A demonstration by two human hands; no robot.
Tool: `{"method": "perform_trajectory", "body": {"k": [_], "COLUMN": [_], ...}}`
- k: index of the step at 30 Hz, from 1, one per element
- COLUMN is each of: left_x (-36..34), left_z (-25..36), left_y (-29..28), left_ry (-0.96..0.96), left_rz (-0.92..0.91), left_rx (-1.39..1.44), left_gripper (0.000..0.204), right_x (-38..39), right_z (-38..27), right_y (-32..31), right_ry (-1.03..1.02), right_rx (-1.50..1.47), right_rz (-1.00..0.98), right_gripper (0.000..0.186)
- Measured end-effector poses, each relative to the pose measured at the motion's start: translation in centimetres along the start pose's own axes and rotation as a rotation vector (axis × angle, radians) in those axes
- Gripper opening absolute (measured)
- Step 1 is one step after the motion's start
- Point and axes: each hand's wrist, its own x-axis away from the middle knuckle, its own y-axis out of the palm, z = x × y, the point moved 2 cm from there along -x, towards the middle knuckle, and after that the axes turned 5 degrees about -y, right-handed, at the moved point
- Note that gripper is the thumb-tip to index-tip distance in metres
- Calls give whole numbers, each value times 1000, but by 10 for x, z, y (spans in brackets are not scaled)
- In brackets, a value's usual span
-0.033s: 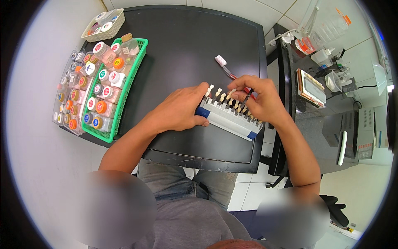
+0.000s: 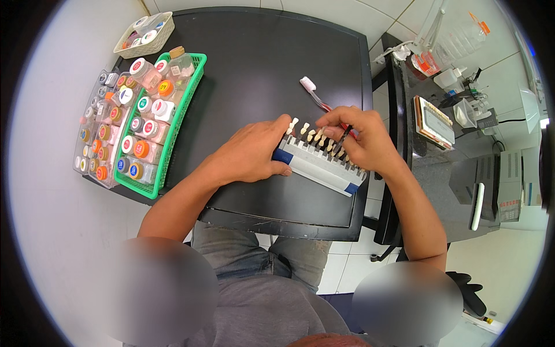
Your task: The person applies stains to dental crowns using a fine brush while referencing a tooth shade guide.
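Note:
A dental shade guide (image 2: 317,173), a pale grey bar with blue ends, lies tilted on the black table with a row of tooth-shaped tabs along its far side. My left hand (image 2: 248,150) grips its left end, thumb on the near side and fingers on the far side. Over the row, the fingers of my right hand (image 2: 364,139) are pinched on a cream shade tab (image 2: 321,132). A thin dark strip (image 2: 345,136) also shows at these fingers; whether it belongs to that tab I cannot tell. Behind my right hand lies a toothbrush (image 2: 309,85) with a red handle, partly hidden.
To the left, a green basket (image 2: 184,110) and a clear box (image 2: 81,136) hold several capped jars. A cream basket (image 2: 167,32) stands at the far left corner. On the right-hand counter are another tooth-tab set (image 2: 433,122), a plastic bottle (image 2: 457,46) and grey equipment (image 2: 477,179).
My right hand has shifted very slightly, and the pinched tab sits a touch lower, nearer the row. My left hand and the shade guide have stayed in place.

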Motion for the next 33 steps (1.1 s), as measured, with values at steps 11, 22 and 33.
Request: {"method": "perform_trajectory", "body": {"k": [11, 22, 33], "left_x": [0, 0, -1], "left_z": [0, 3, 0], "left_y": [0, -1, 1], "left_ry": [-34, -28, -38], "left_rz": [-22, -9, -18], "left_rx": [-21, -67, -42], "left_gripper": [67, 68, 68], "right_x": [0, -1, 2], "right_z": [0, -4, -8], "right_y": [-2, 4, -5], "right_ry": [-15, -75, 96], "right_rx": [94, 81, 68], "right_rz": [82, 67, -22], "right_gripper": [12, 8, 24]}}
